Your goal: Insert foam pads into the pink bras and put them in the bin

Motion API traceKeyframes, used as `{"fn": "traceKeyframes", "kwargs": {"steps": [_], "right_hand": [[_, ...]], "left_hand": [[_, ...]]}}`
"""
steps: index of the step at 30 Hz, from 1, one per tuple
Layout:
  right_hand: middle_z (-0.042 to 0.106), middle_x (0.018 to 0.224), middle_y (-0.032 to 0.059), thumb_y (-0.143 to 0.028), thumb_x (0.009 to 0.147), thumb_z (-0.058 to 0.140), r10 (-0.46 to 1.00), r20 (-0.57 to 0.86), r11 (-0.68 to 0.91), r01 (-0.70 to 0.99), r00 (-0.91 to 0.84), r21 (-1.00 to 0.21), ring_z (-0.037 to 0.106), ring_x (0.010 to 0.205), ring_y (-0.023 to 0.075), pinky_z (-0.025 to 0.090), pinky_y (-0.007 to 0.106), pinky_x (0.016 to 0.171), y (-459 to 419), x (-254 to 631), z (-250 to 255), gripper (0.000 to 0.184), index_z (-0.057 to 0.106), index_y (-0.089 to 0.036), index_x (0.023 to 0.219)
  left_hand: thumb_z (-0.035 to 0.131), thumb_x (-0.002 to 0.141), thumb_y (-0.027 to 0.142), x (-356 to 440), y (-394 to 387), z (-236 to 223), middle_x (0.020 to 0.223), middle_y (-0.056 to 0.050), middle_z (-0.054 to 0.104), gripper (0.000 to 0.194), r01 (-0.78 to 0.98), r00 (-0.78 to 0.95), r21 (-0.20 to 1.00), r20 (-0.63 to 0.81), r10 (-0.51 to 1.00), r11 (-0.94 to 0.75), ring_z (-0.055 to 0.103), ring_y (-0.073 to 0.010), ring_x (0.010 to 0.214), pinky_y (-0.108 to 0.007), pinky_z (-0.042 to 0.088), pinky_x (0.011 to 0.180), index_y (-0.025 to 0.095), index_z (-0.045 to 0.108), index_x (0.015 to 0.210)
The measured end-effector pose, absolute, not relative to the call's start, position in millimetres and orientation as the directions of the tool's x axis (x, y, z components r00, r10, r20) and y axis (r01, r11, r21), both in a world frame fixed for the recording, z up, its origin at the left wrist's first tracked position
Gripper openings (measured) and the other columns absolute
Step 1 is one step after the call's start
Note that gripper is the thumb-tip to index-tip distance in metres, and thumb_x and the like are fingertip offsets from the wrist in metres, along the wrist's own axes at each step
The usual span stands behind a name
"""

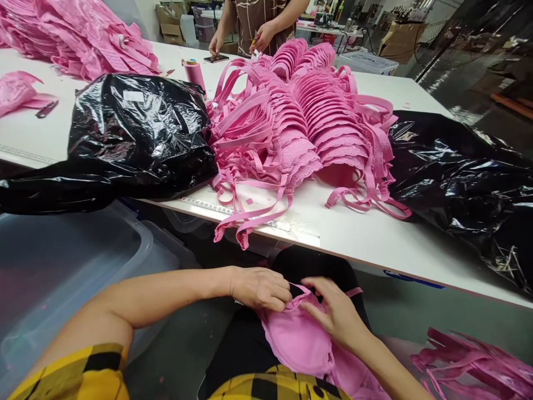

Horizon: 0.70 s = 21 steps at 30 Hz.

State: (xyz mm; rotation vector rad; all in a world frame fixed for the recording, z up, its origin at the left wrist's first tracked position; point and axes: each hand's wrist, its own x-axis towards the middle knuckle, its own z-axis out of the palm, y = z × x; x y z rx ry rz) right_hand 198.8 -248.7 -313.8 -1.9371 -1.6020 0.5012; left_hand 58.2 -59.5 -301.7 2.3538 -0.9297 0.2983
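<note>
A pink bra (297, 339) lies across my lap, its smooth inner cup facing up. My left hand (262, 288) is closed on the bra's upper edge, fingers curled so that the pinched part is hidden. At the other side of that edge, my right hand (335, 314) grips the bra between thumb and fingers, close to a thin strap. On the table ahead, a large stack of nested pink bras (308, 111) spreads out, with straps (245, 222) hanging over the front edge.
Black plastic bags (141, 128) flank the stack on the white table (353, 233). A pink thread cone (194, 75) stands behind. A clear bin (83, 250) is at my left, pink pieces (474, 361) at lower right. Another person's hands (266, 36) are across the table.
</note>
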Motion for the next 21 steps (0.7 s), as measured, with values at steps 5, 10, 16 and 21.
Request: {"fn": "traceKeyframes", "kwargs": {"steps": [5,10,16,21], "right_hand": [[0.049,0.058,-0.0009,-0.026,0.089,0.045,0.984,0.029,-0.093,0.652,0.174,-0.752,0.046,0.055,0.0128,0.033,0.025,0.052,-228.6,188.2,-313.9,0.031,0.05,-0.019,0.06],[0.04,0.053,-0.0034,-0.029,0.088,0.043,0.963,0.075,-0.09,0.575,0.258,-0.813,0.039,0.051,0.0105,0.028,0.024,0.05,-210.5,185.8,-304.7,0.037,0.039,-0.019,0.052],[0.043,0.056,-0.003,-0.027,0.087,0.044,0.974,0.003,-0.137,0.604,0.225,-0.785,0.04,0.055,0.0111,0.027,0.024,0.053,-219.5,193.5,-312.9,0.034,0.044,-0.018,0.055],[0.044,0.054,-0.0032,-0.029,0.087,0.045,0.961,-0.012,-0.177,0.584,0.276,-0.792,0.039,0.053,0.011,0.027,0.023,0.052,-221.0,194.5,-322.6,0.034,0.046,-0.017,0.054]], "left_hand": [[0.045,0.085,0.014,59.5,-57.1,-292.5,0.076,-0.006,0.06,0.028,-0.753,0.658,0.316,0.387,-0.646,-0.577,0.052,-0.0158,0.07,-0.028,0.043,0.063,0.021,0.048,0.059],[0.038,0.086,0.012,58.2,-64.2,-303.7,0.082,-0.009,0.061,0.024,-0.63,0.776,0.421,0.365,-0.514,-0.652,0.054,-0.0168,0.076,-0.028,0.046,0.073,0.02,0.055,0.072],[0.04,0.087,0.012,45.6,-73.5,-333.1,0.096,-0.011,0.057,0.022,-0.381,0.915,0.499,0.323,-0.241,-0.778,0.052,-0.0182,0.09,-0.029,0.046,0.079,0.015,0.061,0.089],[0.039,0.09,0.013,43.9,-62.7,-331.7,0.104,-0.016,0.058,0.024,-0.508,0.86,0.338,0.244,-0.447,-0.792,0.051,-0.0228,0.103,-0.034,0.047,0.085,0.013,0.056,0.108]]}}
